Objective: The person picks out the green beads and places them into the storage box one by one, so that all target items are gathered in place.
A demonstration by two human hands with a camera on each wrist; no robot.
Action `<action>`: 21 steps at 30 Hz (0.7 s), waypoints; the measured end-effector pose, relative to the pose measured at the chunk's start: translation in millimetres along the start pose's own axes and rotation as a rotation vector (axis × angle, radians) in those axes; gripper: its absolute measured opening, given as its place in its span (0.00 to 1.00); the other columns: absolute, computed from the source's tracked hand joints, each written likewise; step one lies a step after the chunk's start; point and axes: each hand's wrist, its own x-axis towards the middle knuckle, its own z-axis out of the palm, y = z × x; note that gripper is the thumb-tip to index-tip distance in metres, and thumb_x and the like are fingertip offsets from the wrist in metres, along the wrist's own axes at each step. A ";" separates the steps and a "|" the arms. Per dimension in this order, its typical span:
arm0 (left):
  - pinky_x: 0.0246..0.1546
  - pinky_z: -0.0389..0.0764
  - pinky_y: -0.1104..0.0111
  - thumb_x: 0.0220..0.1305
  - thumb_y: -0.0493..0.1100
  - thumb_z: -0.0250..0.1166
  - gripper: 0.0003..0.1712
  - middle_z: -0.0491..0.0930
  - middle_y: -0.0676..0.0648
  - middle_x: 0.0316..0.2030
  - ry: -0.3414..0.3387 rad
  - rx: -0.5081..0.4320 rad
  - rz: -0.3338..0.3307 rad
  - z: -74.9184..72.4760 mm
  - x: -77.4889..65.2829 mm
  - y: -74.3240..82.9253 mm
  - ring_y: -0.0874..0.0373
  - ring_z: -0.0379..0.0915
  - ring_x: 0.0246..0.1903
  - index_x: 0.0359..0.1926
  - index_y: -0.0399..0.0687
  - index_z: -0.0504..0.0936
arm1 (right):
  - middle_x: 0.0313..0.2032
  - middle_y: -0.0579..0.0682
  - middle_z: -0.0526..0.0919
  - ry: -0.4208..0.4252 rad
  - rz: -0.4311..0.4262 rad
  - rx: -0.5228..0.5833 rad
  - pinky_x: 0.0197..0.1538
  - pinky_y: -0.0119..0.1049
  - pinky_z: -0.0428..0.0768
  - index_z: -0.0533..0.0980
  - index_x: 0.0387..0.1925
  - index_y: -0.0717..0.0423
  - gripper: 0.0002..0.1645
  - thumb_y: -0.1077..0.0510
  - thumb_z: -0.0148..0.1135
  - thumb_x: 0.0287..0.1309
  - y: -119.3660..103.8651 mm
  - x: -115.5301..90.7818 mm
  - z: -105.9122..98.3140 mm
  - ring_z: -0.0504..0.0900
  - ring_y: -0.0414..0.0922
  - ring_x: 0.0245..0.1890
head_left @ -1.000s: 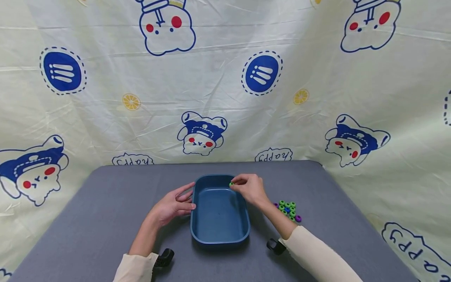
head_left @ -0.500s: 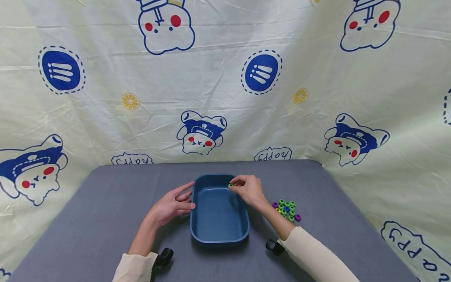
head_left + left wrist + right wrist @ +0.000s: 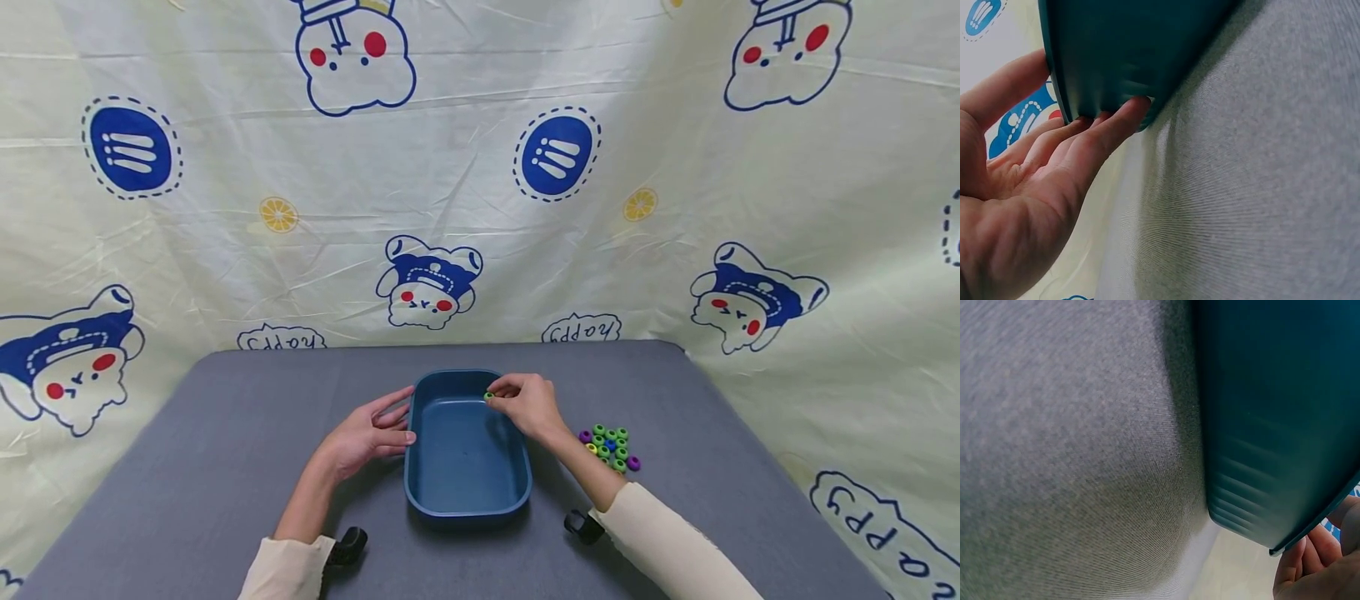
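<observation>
A blue rectangular bin (image 3: 467, 467) stands on the grey table, its floor bare in the head view. Over its far right rim, my right hand (image 3: 529, 405) pinches a small green bead (image 3: 488, 397) between thumb and fingertips. The bin's wall hides that bead from the right wrist camera, which shows the curled fingers (image 3: 1316, 562) beyond the rim. My left hand (image 3: 367, 433) lies against the bin's left side with fingers extended. In the left wrist view, its fingertips (image 3: 1138, 107) touch the outer wall.
Right of the bin lies a cluster of green beads (image 3: 622, 443), with a blue bead (image 3: 611, 445), purple beads (image 3: 633, 463) and a yellow one (image 3: 592, 449) among them. My right forearm passes over its near left edge. A patterned curtain (image 3: 480, 167) hangs behind the table (image 3: 262, 433).
My right hand has shifted slightly left and toward me over the bin, with the green bead still pinched. The left hand keeps its place at the bin's side.
</observation>
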 end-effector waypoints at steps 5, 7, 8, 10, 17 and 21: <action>0.57 0.82 0.55 0.66 0.31 0.67 0.47 0.58 0.36 0.76 0.001 -0.005 0.001 -1.2 0.1 -0.7 0.36 0.63 0.71 0.80 0.46 0.54 | 0.30 0.47 0.89 -0.002 -0.007 0.007 0.36 0.35 0.84 0.88 0.36 0.55 0.05 0.59 0.75 0.56 -1.3 0.6 0.0 0.84 0.41 0.30; 0.57 0.82 0.55 0.65 0.32 0.68 0.48 0.58 0.36 0.76 -0.006 -0.012 0.005 -1.6 0.4 -1.0 0.36 0.63 0.71 0.80 0.46 0.54 | 0.30 0.47 0.89 -0.001 -0.007 0.007 0.36 0.35 0.84 0.88 0.36 0.54 0.05 0.59 0.75 0.56 -1.4 0.6 -0.4 0.84 0.40 0.30; 0.57 0.82 0.55 0.64 0.33 0.69 0.48 0.57 0.36 0.76 -0.009 -0.015 0.006 -1.7 0.5 -1.1 0.36 0.62 0.71 0.80 0.46 0.54 | 0.30 0.47 0.89 -0.001 -0.009 0.007 0.36 0.35 0.84 0.88 0.36 0.54 0.05 0.60 0.75 0.56 -1.1 0.7 -0.2 0.84 0.40 0.30; 0.57 0.82 0.55 0.64 0.33 0.70 0.49 0.57 0.36 0.76 -0.013 -0.019 0.008 -2.1 0.9 -1.4 0.35 0.62 0.71 0.80 0.46 0.54 | 0.30 0.47 0.89 -0.003 -0.011 0.006 0.36 0.35 0.84 0.88 0.36 0.54 0.05 0.59 0.75 0.56 -0.4 0.9 0.0 0.84 0.40 0.30; 0.57 0.82 0.55 0.65 0.33 0.69 0.48 0.56 0.36 0.77 -0.012 -0.017 0.006 -2.5 1.0 -1.6 0.36 0.62 0.72 0.80 0.46 0.54 | 0.30 0.47 0.89 0.000 -0.007 -0.001 0.35 0.35 0.84 0.88 0.36 0.54 0.05 0.59 0.75 0.56 0.4 1.4 1.3 0.84 0.40 0.30; 0.57 0.82 0.56 0.65 0.33 0.68 0.48 0.57 0.36 0.77 -0.009 -0.020 0.002 -1.9 0.5 -1.9 0.36 0.62 0.72 0.80 0.47 0.54 | 0.31 0.47 0.89 0.002 -0.016 -0.017 0.35 0.35 0.84 0.88 0.36 0.54 0.06 0.60 0.75 0.56 0.5 0.5 2.9 0.84 0.41 0.31</action>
